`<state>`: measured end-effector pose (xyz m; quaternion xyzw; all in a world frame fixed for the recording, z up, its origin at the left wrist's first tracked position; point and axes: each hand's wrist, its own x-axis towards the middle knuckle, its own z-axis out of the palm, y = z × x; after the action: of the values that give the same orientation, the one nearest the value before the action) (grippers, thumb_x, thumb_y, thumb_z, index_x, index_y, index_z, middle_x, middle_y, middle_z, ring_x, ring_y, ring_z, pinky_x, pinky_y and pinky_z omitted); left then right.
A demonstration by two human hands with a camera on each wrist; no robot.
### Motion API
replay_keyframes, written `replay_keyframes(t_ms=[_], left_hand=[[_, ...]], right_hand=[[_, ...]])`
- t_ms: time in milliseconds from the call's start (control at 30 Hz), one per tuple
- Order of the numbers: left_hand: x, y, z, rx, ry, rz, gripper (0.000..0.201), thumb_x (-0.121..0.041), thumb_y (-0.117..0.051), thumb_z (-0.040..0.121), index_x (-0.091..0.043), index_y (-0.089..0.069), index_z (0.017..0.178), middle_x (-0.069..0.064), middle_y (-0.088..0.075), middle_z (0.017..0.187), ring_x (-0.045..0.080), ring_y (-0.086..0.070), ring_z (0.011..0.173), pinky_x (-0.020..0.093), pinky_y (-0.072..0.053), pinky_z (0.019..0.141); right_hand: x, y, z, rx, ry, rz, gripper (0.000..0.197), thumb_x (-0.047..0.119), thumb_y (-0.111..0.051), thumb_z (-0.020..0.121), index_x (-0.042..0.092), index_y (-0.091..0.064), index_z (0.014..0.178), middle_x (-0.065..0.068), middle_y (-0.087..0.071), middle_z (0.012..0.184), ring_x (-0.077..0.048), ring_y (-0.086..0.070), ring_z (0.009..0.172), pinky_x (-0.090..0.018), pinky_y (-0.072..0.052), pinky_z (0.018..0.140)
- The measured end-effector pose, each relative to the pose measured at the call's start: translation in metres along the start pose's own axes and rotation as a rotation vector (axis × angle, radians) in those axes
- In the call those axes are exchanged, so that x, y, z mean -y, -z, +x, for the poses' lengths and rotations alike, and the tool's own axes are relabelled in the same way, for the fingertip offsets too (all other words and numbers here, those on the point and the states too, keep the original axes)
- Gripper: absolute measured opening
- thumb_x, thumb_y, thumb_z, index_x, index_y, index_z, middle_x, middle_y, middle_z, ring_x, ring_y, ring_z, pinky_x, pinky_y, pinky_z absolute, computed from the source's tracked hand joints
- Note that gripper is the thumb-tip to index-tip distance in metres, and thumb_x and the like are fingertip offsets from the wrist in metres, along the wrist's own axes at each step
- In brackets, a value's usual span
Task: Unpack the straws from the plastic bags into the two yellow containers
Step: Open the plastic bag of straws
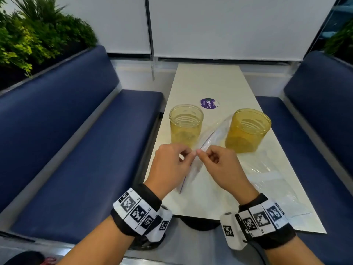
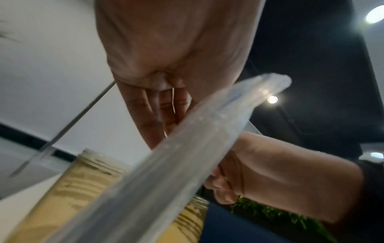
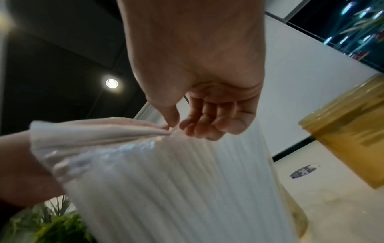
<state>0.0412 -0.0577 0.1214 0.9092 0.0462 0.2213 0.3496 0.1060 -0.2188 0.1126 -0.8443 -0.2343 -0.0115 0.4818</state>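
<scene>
Two translucent yellow containers stand open on the white table (image 1: 206, 81), one on the left (image 1: 186, 126) and one on the right (image 1: 248, 131). Between them I hold up a clear zip bag (image 1: 212, 134) by its top edge. My left hand (image 1: 172, 165) and my right hand (image 1: 219, 163) pinch the zip strip side by side, thumbs and forefingers almost touching. The right wrist view shows the bag (image 3: 176, 189) full of white straws, with the thumb and finger pinching its gathered edge. In the left wrist view the bag's edge (image 2: 187, 156) crosses in front of the fingers.
A second plastic bag (image 1: 275, 190) lies flat at the table's near right. A round purple sticker (image 1: 209, 103) sits behind the containers. Blue benches (image 1: 80, 150) flank the table, with green plants (image 1: 28, 39) behind the left one.
</scene>
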Motion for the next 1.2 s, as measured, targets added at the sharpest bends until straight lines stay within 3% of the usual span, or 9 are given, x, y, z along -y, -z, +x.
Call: replay_keyframes(t_ms=[67, 200, 300, 367, 433, 567, 933, 1067, 1200], left_hand=[[-0.005, -0.003, 0.003, 0.006, 0.046, -0.116, 0.024, -0.035, -0.068, 0.093, -0.028, -0.068, 0.07, -0.014, -0.064, 0.061, 0.008, -0.061, 0.053, 0.022, -0.047, 0.057], [-0.011, -0.002, 0.005, 0.014, 0.128, -0.312, 0.008, -0.027, -0.07, 0.093, -0.031, -0.068, 0.086, -0.008, -0.07, 0.069, 0.018, -0.068, 0.058, 0.038, -0.059, 0.059], [-0.019, 0.003, 0.004, 0.103, 0.177, -0.393, 0.008, -0.02, -0.064, 0.097, -0.025, -0.061, 0.102, 0.002, -0.071, 0.073, 0.022, -0.071, 0.054, 0.045, -0.06, 0.053], [-0.022, 0.005, 0.007, 0.166, 0.229, -0.414, 0.005, -0.025, -0.057, 0.101, -0.021, -0.06, 0.099, 0.005, -0.071, 0.073, 0.024, -0.07, 0.054, 0.042, -0.057, 0.048], [-0.02, 0.005, 0.014, 0.204, 0.285, -0.386, 0.024, -0.036, -0.052, 0.102, -0.017, -0.063, 0.094, 0.006, -0.07, 0.073, 0.022, -0.065, 0.05, 0.032, -0.051, 0.043], [-0.018, 0.003, 0.029, 0.218, 0.33, -0.311, 0.044, -0.046, -0.053, 0.1, -0.008, -0.068, 0.085, 0.002, -0.068, 0.068, 0.016, -0.056, 0.047, 0.021, -0.04, 0.041], [-0.03, 0.008, 0.049, 0.288, 0.4, -0.38, 0.036, -0.019, -0.04, 0.106, 0.0, -0.069, 0.096, 0.01, -0.07, 0.08, 0.018, -0.065, 0.06, 0.028, -0.052, 0.047], [-0.032, 0.012, 0.051, 0.273, 0.407, -0.392, 0.026, -0.015, -0.05, 0.099, -0.003, -0.069, 0.087, 0.009, -0.07, 0.075, 0.018, -0.067, 0.064, 0.035, -0.06, 0.056], [-0.031, 0.008, 0.05, 0.169, 0.341, -0.18, 0.023, -0.021, -0.059, 0.089, -0.004, -0.065, 0.075, 0.008, -0.071, 0.067, 0.023, -0.072, 0.061, 0.046, -0.064, 0.063]], right_hand=[[0.005, -0.002, 0.002, -0.052, 0.007, 0.075, 0.039, 0.038, -0.065, 0.094, 0.017, -0.053, 0.063, 0.005, -0.047, 0.051, -0.009, -0.041, 0.051, -0.034, -0.039, 0.053], [0.015, 0.004, 0.01, -0.094, 0.046, 0.01, 0.027, 0.032, -0.062, 0.094, 0.023, -0.057, 0.068, 0.004, -0.055, 0.055, -0.016, -0.05, 0.053, -0.043, -0.048, 0.055], [0.023, 0.008, 0.014, -0.102, 0.065, -0.055, 0.021, 0.027, -0.065, 0.09, 0.028, -0.063, 0.07, 0.011, -0.062, 0.061, -0.007, -0.054, 0.054, -0.033, -0.051, 0.057], [0.026, 0.011, 0.016, -0.083, 0.044, -0.071, 0.018, 0.026, -0.067, 0.09, 0.027, -0.068, 0.072, 0.011, -0.067, 0.067, -0.004, -0.058, 0.059, -0.025, -0.049, 0.061], [0.029, 0.012, 0.018, -0.058, 0.029, -0.085, 0.019, 0.026, -0.069, 0.089, 0.024, -0.07, 0.071, 0.01, -0.069, 0.066, -0.004, -0.06, 0.059, -0.022, -0.047, 0.061], [0.036, 0.011, 0.018, -0.044, 0.021, -0.104, 0.024, 0.024, -0.069, 0.088, 0.019, -0.075, 0.065, 0.004, -0.069, 0.058, -0.016, -0.065, 0.056, -0.034, -0.056, 0.058], [0.038, 0.011, 0.024, -0.071, -0.139, 0.196, 0.012, 0.027, -0.079, 0.084, 0.019, -0.078, 0.075, 0.006, -0.073, 0.065, -0.002, -0.063, 0.057, -0.02, -0.05, 0.059], [0.035, 0.01, 0.025, -0.017, -0.254, 0.364, 0.018, 0.027, -0.072, 0.092, 0.013, -0.073, 0.081, 0.0, -0.07, 0.068, -0.013, -0.064, 0.065, -0.033, -0.057, 0.067], [0.03, 0.006, 0.027, -0.086, -0.211, 0.156, 0.02, 0.028, -0.068, 0.093, 0.016, -0.068, 0.077, 0.002, -0.069, 0.067, -0.013, -0.063, 0.063, -0.038, -0.057, 0.067]])
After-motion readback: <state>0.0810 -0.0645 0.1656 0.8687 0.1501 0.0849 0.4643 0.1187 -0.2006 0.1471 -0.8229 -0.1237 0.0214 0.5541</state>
